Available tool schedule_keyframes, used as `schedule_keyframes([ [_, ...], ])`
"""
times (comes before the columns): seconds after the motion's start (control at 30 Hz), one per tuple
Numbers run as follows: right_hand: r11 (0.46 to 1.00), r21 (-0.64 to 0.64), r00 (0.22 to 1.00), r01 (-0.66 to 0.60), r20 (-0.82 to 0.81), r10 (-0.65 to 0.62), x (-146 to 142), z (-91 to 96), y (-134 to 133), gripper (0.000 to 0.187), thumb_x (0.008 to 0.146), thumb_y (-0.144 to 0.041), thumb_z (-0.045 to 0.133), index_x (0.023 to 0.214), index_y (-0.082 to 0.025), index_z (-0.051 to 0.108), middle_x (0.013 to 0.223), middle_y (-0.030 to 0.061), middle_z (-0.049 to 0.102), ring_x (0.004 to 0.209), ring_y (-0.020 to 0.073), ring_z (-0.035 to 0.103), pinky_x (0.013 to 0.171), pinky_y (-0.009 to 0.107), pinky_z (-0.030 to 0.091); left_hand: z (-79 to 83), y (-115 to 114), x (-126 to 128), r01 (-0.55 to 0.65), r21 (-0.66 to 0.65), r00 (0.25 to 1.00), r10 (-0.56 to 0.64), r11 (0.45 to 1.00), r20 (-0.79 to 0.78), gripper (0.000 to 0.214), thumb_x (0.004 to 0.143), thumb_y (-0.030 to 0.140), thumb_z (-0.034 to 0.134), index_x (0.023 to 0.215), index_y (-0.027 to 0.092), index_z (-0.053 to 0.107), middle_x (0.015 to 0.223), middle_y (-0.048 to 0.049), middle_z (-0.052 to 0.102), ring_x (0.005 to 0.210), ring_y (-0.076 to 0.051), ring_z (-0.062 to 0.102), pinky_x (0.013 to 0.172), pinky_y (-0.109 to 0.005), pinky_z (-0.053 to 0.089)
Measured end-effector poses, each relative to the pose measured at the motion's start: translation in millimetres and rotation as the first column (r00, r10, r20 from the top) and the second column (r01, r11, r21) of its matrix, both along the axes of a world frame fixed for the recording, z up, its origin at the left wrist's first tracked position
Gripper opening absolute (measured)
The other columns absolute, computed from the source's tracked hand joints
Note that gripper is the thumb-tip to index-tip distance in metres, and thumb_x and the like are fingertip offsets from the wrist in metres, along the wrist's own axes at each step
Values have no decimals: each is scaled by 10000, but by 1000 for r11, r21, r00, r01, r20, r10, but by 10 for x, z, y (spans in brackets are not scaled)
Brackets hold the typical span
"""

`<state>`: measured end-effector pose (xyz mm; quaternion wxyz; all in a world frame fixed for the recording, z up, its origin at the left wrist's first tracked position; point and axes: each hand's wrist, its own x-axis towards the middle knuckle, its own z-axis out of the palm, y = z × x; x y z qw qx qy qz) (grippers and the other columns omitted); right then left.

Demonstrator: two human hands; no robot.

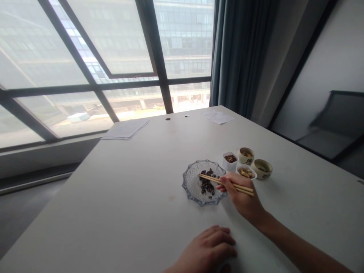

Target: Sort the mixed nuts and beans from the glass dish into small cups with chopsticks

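My right hand (239, 194) is closed around a pair of wooden chopsticks (241, 189). Their tips are over a clear scalloped glass dish (190, 196), at small dark brown seeds or beans (207, 185) lying in it; whether the tips pinch one is too small to tell. My left hand (209, 244) rests on the white table, fingers loosely bent and holding nothing, nearer to me than the dish. Beyond my right hand stand two small white containers, one with brown pieces (230, 158), the other with pale tan pieces (246, 173).
Beside the white containers stand two beige cups, a rear one (244, 160) and a front one (263, 175), each holding some contents. Paper sheets (126, 129) lie at the table's far left, more paper (218, 116) at the far end. Windows and a dark curtain (236, 57) are behind.
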<state>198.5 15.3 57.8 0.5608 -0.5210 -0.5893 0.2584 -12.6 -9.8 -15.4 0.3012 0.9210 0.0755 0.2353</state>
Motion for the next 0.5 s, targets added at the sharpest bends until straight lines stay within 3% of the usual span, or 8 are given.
schedule_keyframes([
  [0.3, 997, -1, 997, 76, 6, -76, 84, 123, -110, 352, 1037, -478, 675, 791, -247, 773, 730, 37, 793, 632, 208, 747, 622, 329, 605, -2, -5, 0, -12, 25, 1000, 12, 1000, 2, 169, 1024, 262, 629, 1189, 230, 645, 1256, -77, 763, 1321, -240, 678, 1198, -333, 504],
  [0.5, 998, -50, 999, 42, 6, -42, 62, 77, -125, 383, 1029, -509, 676, 788, -230, 780, 738, 52, 795, 622, 214, 759, 595, 322, 605, -20, -16, -7, -16, 15, 1000, 16, 1000, -17, 196, 998, 223, 658, 1193, 233, 643, 1277, -75, 758, 1349, -246, 665, 1200, -336, 500],
])
